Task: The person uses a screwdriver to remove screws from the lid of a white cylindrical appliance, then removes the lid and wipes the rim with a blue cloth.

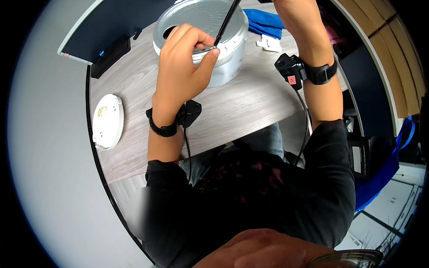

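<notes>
My left hand [183,64] is over the near left rim of a white, bucket-shaped appliance [225,67] with a round grey top. Its thumb and forefinger come together in a pinch at the rim, round a tiny silvery thing I cannot make out. The tip of a thin black screwdriver [227,23] stands right at those fingertips, its shaft slanting up to the right and out of view. At the top edge, to the right of the appliance, is my right hand [288,5]. Its fingers are cut off by the frame, so its hold does not show.
A round white cover [108,122] stands at the table's left. Behind the appliance lie a blue cloth [263,22] and a small white plastic part [269,43]. A dark monitor [111,22] is at the back left. Cables [307,123] hang from the black devices strapped to both wrists.
</notes>
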Available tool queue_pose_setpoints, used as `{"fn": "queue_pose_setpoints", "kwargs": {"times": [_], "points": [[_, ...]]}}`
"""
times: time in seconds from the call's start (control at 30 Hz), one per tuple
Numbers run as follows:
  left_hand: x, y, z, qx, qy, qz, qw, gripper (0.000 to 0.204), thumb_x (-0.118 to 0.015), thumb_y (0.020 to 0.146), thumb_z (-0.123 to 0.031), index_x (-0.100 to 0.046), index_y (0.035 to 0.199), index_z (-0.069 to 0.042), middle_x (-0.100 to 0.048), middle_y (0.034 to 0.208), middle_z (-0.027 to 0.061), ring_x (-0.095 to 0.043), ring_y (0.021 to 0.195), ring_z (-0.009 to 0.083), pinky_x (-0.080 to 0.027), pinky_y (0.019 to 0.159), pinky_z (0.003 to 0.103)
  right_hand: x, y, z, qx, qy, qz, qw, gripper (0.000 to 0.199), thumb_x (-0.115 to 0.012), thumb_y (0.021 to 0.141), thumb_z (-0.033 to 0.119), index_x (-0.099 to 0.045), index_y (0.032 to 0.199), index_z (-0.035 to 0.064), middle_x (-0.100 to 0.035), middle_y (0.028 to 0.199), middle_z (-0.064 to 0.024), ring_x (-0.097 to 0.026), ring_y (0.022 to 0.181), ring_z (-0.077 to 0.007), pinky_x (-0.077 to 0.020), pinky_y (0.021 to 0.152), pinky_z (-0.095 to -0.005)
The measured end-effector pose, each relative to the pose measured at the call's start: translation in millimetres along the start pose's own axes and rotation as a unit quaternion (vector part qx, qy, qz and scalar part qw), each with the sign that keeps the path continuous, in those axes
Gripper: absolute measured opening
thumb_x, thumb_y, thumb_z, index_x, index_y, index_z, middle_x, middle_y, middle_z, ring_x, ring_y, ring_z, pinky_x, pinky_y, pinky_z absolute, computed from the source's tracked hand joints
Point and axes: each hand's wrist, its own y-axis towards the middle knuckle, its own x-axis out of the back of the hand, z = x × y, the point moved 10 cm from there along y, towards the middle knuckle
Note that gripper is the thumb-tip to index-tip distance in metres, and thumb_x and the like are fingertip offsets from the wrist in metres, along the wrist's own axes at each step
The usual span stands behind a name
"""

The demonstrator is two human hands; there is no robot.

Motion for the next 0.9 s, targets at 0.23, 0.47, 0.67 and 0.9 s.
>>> {"fn": "queue_pose_setpoints", "kwargs": {"times": [0.23,0.47,0.67,0.9], "points": [[-83.0,24.5,-27.8,0.012,0.031,0.019,0.999,0.008,-0.072,0.083,-0.003,-0.064,0.084,-0.003,-0.062,0.078,0.0087,-0.059,0.074,0.024,-0.045,0.065,0.034,120.2,-34.7,8.4,0.029,0.0,-0.109,0.994,0.039,-0.082,0.086,0.009,-0.062,0.118,-0.0033,-0.068,0.09,-0.0028,-0.063,0.078,-0.0093,-0.0509,0.071,-0.0241],[-222.6,41.0,-55.9,-0.039,-0.033,0.153,0.987,0.004,-0.074,0.084,-0.007,-0.073,0.083,-0.004,-0.067,0.073,0.0086,-0.064,0.069,0.0267,-0.05,0.063,0.037,307.3,-136.0,-48.1,-0.037,-0.076,-0.234,0.969,0.037,-0.078,0.085,0.003,-0.064,0.118,-0.0008,-0.066,0.087,-0.0014,-0.063,0.076,-0.0098,-0.0501,0.07,-0.0253],[-379.1,52.6,-23.6,-0.003,-0.014,0.274,0.962,0.011,-0.075,0.084,-0.014,-0.08,0.086,-0.004,-0.074,0.08,0.0122,-0.069,0.068,0.0278,-0.054,0.065,0.036,385.8,-209.2,-120.1,-0.136,-0.125,-0.252,0.95,0.042,-0.086,0.082,0.021,-0.07,0.114,-0.0014,-0.07,0.087,-0.0041,-0.065,0.077,-0.0104,-0.0509,0.067,-0.0249],[-507.2,61.7,2.6,0.049,0.001,0.359,0.932,0.01,-0.075,0.081,-0.015,-0.08,0.083,-0.007,-0.074,0.077,0.0125,-0.071,0.069,0.03,-0.056,0.068,0.039,436.3,-242.6,-174.4,-0.222,-0.043,-0.3,0.927,0.036,-0.084,0.085,0.016,-0.069,0.113,-0.0015,-0.069,0.084,-0.0016,-0.064,0.074,-0.0087,-0.0481,0.066,-0.0234]]}}
